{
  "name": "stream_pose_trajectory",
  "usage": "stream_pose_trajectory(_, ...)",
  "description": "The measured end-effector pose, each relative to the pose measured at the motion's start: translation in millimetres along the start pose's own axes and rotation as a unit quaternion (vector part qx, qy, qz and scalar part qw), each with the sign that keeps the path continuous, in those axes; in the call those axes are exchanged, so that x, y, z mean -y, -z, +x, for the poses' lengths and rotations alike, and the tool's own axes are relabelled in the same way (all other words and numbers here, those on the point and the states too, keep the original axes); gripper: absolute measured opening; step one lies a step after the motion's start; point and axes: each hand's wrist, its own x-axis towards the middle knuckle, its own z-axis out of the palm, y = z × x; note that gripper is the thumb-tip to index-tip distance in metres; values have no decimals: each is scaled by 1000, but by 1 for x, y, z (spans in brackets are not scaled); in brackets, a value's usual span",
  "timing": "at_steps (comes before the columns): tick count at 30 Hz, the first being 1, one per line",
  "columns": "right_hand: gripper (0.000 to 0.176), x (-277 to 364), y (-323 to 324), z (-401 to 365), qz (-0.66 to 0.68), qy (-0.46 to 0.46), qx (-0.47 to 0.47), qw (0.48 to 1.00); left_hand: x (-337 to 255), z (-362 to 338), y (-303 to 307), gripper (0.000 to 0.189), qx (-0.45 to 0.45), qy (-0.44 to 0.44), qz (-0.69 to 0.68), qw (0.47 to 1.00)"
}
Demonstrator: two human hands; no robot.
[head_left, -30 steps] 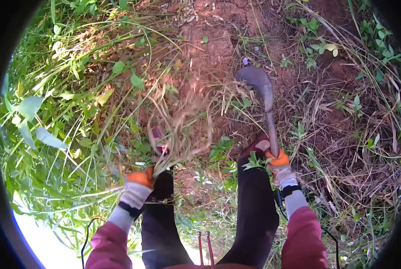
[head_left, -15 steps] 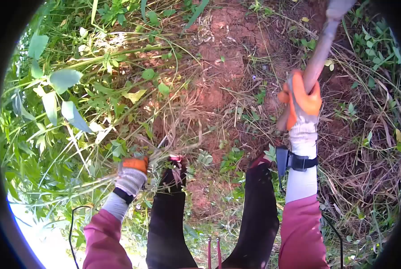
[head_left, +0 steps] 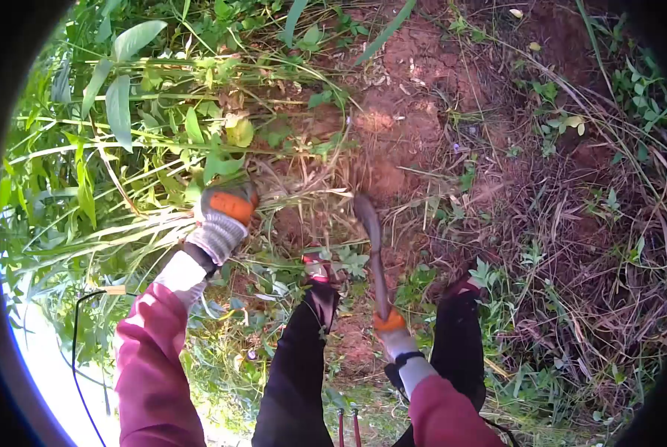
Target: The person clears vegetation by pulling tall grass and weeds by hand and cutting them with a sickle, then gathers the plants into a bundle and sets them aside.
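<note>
In an orange and grey glove, my left hand [head_left: 228, 206] is closed round a bunch of long grass stalks [head_left: 143, 229]. The stalks trail out to the left, and their other ends reach right across the soil. My right hand [head_left: 389, 322], gloved the same way, is wrapped round the lower end of a wooden-handled tool [head_left: 377, 261]. That tool slants up and slightly left from my fist. Its dark, curved far end [head_left: 365, 208] lies close to the right ends of the stalks; motion blurs its shape.
My feet stand on either side of the tool, with the left shoe [head_left: 317, 268] just below the grass. Dense green weeds [head_left: 73, 164] fill the left. Bare reddish soil [head_left: 397, 123] runs up the middle, and dry cut grass [head_left: 572, 261] covers the right.
My right hand has swung the tool from the upper right down and left, toward the grass. My left hand, still holding the stalks, sits higher in view.
</note>
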Motion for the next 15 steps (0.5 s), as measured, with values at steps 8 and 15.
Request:
stream_pose_trajectory(8,33,-3,2,-1,163,18,30,986,-16,8,129,42,-313,-335,66,886)
stream_pose_trajectory(15,28,338,157,-9,378,272,-201,862,-5,95,177,102,-76,-40,36,996)
